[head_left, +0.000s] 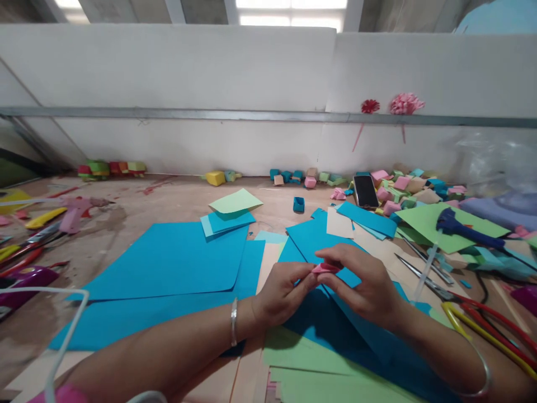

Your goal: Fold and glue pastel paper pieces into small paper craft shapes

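A small folded piece of pink paper (324, 268) is between my hands, above the blue sheets at the middle. My left hand (282, 292) pinches its left end between thumb and fingertips. My right hand (366, 282) curls round the other side, with thumb below and forefinger above; the fingers partly hide the piece. Under my hands lie overlapping blue paper sheets (310, 313) and green sheets (319, 383). Larger blue sheets (180, 260) spread to the left, with small green and blue pieces (235, 202) at their far edge.
A pink glue gun (75, 212) rests at the left beside several tools. On the right are scissors (436, 285), a dark blue glue gun (465, 228), a phone (366, 192) and a heap of folded paper cubes (403, 184). A white wall (168, 73) stands behind.
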Demonstrator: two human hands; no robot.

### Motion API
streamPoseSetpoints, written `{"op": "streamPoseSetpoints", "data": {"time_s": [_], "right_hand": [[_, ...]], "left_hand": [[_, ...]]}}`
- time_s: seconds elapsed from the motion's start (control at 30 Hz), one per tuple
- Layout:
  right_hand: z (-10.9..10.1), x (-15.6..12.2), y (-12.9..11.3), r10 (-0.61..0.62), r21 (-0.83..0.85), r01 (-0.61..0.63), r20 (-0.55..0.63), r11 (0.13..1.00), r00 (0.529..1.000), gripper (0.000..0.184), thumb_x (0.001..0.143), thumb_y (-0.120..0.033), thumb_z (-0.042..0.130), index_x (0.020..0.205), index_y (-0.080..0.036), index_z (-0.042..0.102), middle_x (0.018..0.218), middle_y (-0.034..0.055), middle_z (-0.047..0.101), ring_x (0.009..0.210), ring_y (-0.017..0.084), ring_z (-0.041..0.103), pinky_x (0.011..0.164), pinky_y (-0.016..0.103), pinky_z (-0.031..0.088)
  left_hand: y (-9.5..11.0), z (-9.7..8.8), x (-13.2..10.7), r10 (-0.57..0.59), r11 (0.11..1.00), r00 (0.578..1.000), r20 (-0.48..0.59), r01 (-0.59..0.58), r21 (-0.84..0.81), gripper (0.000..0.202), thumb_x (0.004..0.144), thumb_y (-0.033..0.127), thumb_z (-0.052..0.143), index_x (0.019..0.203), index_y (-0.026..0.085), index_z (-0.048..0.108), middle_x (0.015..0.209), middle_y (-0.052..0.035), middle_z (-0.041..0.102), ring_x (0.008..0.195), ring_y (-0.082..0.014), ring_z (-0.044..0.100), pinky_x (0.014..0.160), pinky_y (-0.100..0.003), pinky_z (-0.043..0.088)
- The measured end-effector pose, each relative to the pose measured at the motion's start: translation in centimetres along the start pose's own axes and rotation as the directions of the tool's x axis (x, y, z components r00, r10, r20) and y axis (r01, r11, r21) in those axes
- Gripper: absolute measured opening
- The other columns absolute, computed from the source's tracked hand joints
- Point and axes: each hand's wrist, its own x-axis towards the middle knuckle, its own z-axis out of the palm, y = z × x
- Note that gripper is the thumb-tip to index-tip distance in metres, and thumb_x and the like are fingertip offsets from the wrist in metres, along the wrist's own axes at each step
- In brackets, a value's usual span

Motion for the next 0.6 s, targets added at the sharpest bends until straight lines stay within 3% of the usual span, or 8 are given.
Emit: {"op": "streamPoseSetpoints", "data": {"time_s": [0.13,0.43,0.6], "right_hand": [[-0.2,0.2,-0.6,0.002,0.065,-0.004,0.03,0.998,1.0,0.014,0.087,-0.015,0.061,0.1,-0.018,0.063,0.086,0.0047,0.065,0.08,0.014,0.06,0.07,0.025,0.05],[-0.4,0.3,-1.1,0.03,0.101,-0.034,0.038,0.994,0.999,0.005,0.086,-0.012,0.06,0.086,-0.018,0.06,0.074,0.0011,0.059,0.069,0.012,0.054,0.061,0.023,0.044],[-0.3,0.3,-0.9,0.042,0.101,-0.046,0.05,0.994,0.998,0.007,0.087,-0.012,0.057,0.084,-0.019,0.058,0.075,0.0015,0.059,0.069,0.012,0.054,0.061,0.024,0.044]], "left_hand": [[1.1,0.1,-0.1,0.017,0.999,1.0,0.026,-0.018,0.043,0.04,0.099,0.035,0.04,0.069,0.014,0.057,0.061,0.002,0.051,0.056,-0.0087,0.044,0.054,-0.019,0.034],[1.7,0.0,0.0,0.04,0.998,0.995,0.086,-0.045,0.053,0.048,0.1,0.044,0.03,0.075,0.016,0.059,0.062,0.002,0.049,0.056,-0.0095,0.042,0.052,-0.02,0.033],[1.5,0.2,0.0,0.043,0.997,0.996,0.081,-0.048,0.054,0.046,0.101,0.039,0.031,0.071,0.015,0.057,0.061,0.0019,0.049,0.055,-0.009,0.043,0.051,-0.019,0.033]]}}
